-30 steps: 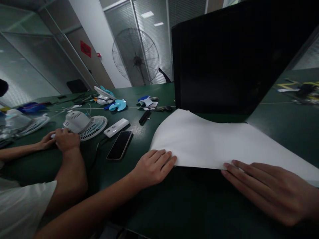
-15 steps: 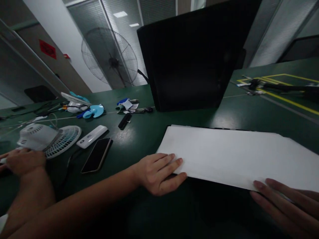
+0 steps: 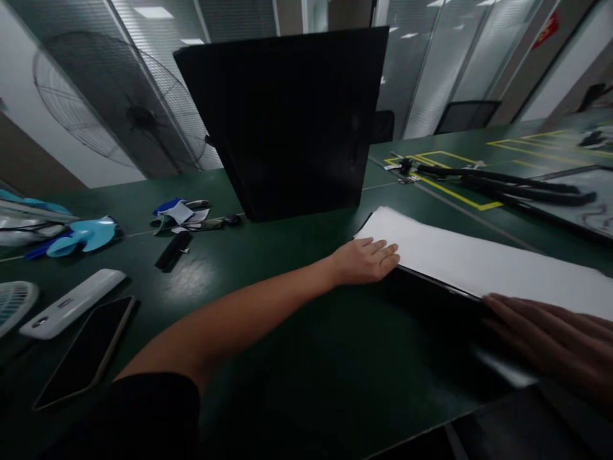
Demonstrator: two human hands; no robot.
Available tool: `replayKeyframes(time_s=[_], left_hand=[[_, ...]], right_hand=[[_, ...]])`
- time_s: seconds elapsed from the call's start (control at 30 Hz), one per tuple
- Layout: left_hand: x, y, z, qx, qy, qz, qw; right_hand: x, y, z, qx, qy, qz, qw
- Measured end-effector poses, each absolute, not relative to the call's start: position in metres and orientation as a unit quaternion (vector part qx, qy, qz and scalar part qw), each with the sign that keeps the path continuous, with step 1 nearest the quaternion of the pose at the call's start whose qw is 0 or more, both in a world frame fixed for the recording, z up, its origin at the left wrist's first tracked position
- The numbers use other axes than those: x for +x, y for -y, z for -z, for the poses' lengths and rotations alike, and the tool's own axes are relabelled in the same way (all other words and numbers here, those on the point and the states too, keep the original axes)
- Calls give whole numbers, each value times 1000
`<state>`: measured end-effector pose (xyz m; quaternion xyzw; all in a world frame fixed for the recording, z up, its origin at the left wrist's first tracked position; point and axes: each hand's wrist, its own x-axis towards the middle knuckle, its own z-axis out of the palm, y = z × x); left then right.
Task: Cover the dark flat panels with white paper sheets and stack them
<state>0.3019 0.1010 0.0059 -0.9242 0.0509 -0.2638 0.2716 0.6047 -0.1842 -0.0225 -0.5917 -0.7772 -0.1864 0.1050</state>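
A flat sheet of white paper lies over something thin with a black edge, to the right of the dark monitor. My left hand grips its left end, fingers laid over the top near the corner; the thumb is hidden. At the near right edge my right hand holds it too, its long fingers along the border and somewhat blurred. The black edge shows along the front, with dark shadow below. The right end of the paper runs out of view.
A large black monitor stands at the back. On the left lie a phone, a white handheld device, light-blue fan blades and a small black object. Black cables and yellow tape lines are at right.
The paper and both my hands have moved to the right, past the monitor, and more of the black edge shows. My view has turned right; another person's hand on a white fan has left it.
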Motion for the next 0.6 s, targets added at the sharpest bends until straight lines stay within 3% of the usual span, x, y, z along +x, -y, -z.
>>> replayKeyframes(time_s=[0.2,0.33,0.47,0.6], left_hand=[[353,-116,-3,-912,-41,283,294],[370,-126,-4,-919,-69,264,286],[381,-135,0,-918,-81,270,277],[385,-135,12,-917,-105,278,267]], right_hand=[[634,160,10,-536,785,310,17],[649,147,7,-521,791,320,-12],[652,132,2,-559,787,259,-27],[654,105,-6,-657,748,95,-1]])
